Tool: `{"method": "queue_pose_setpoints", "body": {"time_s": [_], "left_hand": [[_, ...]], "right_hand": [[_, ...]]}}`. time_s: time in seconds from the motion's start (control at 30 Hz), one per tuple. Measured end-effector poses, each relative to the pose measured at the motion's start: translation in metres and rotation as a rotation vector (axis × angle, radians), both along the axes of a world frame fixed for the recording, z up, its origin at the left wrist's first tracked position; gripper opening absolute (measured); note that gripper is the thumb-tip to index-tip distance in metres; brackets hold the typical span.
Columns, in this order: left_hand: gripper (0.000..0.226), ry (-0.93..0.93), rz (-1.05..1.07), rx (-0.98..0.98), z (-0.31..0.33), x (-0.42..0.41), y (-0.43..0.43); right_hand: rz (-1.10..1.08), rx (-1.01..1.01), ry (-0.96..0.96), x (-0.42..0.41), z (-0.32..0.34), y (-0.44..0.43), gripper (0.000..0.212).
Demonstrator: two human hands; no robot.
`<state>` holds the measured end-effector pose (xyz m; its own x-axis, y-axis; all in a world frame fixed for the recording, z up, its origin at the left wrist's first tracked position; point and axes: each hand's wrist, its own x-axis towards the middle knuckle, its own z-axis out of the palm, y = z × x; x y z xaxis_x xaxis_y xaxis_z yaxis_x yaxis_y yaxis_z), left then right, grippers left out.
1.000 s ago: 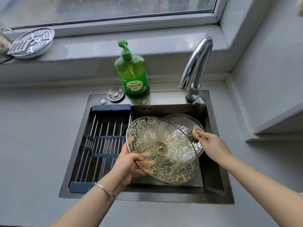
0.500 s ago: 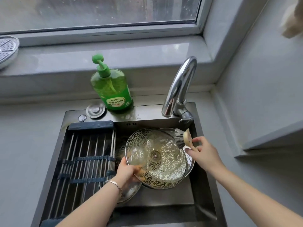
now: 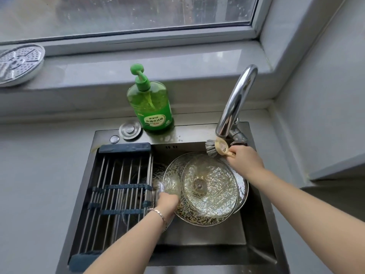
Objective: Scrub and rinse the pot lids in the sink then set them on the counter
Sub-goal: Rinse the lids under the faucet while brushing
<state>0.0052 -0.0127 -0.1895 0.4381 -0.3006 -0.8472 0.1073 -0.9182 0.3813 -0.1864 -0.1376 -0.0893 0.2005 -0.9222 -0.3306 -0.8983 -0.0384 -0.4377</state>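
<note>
A soapy glass pot lid (image 3: 209,186) lies in the steel sink (image 3: 256,250), overlapping a second glass lid (image 3: 171,180) to its left and a third lid (image 3: 242,190) peeking out at the right. My left hand (image 3: 167,202) grips the left rim of the lids low in the sink. My right hand (image 3: 245,159) holds a small scrub brush (image 3: 216,148) by its handle, bristles pointing left, just under the faucet (image 3: 237,103) and above the lids' far edge. No water runs.
A roll-up drying rack (image 3: 118,190) covers the sink's left half. A green dish soap bottle (image 3: 150,101) and a drain stopper (image 3: 130,129) sit on the sink's back ledge. A metal steamer plate (image 3: 18,65) rests on the windowsill. Grey counter (image 3: 39,175) surrounds the sink.
My left hand lowered the soapy lid from tilted to flat in the sink. My right hand lifted the brush off the lid toward the faucet base.
</note>
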Motion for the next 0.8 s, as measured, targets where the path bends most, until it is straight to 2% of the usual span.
{"method": "queue_pose_setpoints", "body": {"time_s": [0.07,0.17,0.2,0.27,0.33,0.43,0.7,0.8], "left_hand": [[0.058,-0.052,-0.067,0.007,0.012,0.001,0.003],[0.069,-0.098,-0.165,-0.078,0.030,0.002,0.007],[0.068,-0.108,-0.217,-0.115,0.036,0.002,0.009],[0.060,-0.116,-0.249,-0.174,0.050,0.003,0.010],[0.053,-0.129,-0.263,-0.204,0.063,0.006,0.009],[0.044,-0.133,-0.255,-0.250,0.076,0.009,0.008],[0.033,-0.078,-0.238,-0.335,0.097,-0.003,0.003],[0.035,-0.054,-0.253,-0.380,0.108,-0.013,-0.001]], "right_hand": [[-0.078,-0.122,-0.064,-0.007,-0.003,0.005,0.011],[-0.050,-0.244,-0.115,-0.011,0.002,0.002,0.024],[-0.023,-0.239,-0.091,-0.010,0.005,-0.003,0.028],[0.002,-0.201,-0.003,-0.007,0.007,-0.012,0.021],[0.004,-0.177,0.067,-0.005,0.008,-0.016,0.016],[0.035,-0.188,0.123,-0.005,0.006,-0.018,0.018],[0.044,-0.213,0.135,-0.026,0.002,-0.011,0.019],[0.030,-0.212,0.135,-0.028,0.000,-0.010,0.019]]}}
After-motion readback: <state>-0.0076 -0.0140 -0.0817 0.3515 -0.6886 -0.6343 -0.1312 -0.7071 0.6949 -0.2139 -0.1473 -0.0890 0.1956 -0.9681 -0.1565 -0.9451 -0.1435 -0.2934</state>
